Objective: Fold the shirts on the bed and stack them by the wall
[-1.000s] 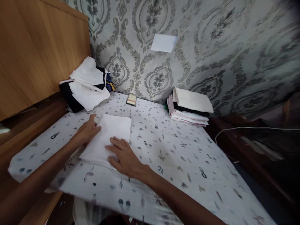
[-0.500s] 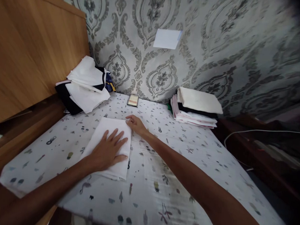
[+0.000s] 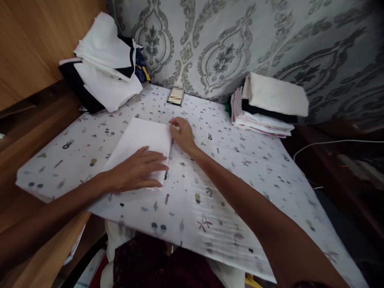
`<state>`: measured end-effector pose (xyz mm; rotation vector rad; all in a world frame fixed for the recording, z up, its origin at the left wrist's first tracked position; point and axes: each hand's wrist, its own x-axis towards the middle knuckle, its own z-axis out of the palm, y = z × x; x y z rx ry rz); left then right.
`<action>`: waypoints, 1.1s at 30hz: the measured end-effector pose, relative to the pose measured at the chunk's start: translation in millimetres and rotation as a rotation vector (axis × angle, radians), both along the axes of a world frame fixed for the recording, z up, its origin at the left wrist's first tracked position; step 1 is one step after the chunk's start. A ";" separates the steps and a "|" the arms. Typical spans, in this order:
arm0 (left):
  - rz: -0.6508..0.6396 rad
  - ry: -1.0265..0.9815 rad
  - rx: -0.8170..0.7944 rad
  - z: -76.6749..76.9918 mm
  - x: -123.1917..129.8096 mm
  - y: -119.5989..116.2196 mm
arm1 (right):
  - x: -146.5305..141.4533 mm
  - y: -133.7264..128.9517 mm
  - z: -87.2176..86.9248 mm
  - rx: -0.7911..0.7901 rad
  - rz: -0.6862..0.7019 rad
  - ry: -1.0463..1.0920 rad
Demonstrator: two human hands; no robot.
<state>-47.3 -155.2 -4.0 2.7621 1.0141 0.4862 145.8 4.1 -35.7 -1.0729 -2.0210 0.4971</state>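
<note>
A folded white cloth [image 3: 148, 136] lies flat on the patterned white table cover [image 3: 189, 219]. Across its near part rests my left hand [image 3: 139, 169], palm down with the fingers spread. At the cloth's far right corner is my right hand [image 3: 181, 133], its thumb and index finger curled together against the edge. Whether a bit of cloth is pinched between those fingertips is too small to make out.
At the back left, white and black clothes [image 3: 103, 69] are heaped beside a wooden panel [image 3: 35, 37]. A stack of folded cloths [image 3: 272, 96] sits at the back right. Near the wall is a small card-like object [image 3: 175, 96]. A white cable [image 3: 337, 142] runs at the right.
The view has tilted down, showing more of the table's near edge. My left hand has slid toward the cloth's near edge and turned more sideways. My right hand remains at the far right corner.
</note>
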 end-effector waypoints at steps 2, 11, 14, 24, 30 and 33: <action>-0.050 -0.006 0.084 5.4 4.3 -13.4 | -5.4 -19.7 8.4 0.104 0.107 -0.053; -0.068 0.014 0.257 -1.5 18.9 -58.5 | -38.6 -61.4 12.5 0.007 0.421 -0.510; -0.001 -0.033 0.097 10.1 14.9 -57.0 | -41.1 -64.5 16.4 -0.027 0.399 -0.533; 0.514 -0.174 -0.030 23.9 -48.6 78.9 | -18.8 -136.8 15.8 -0.219 0.119 -0.155; 0.292 0.110 -0.413 29.0 -49.3 164.5 | 19.7 -167.2 22.9 -0.773 -0.207 0.432; 0.215 0.192 -0.556 33.6 -44.8 187.4 | 10.5 -179.9 35.1 -0.955 -0.222 0.644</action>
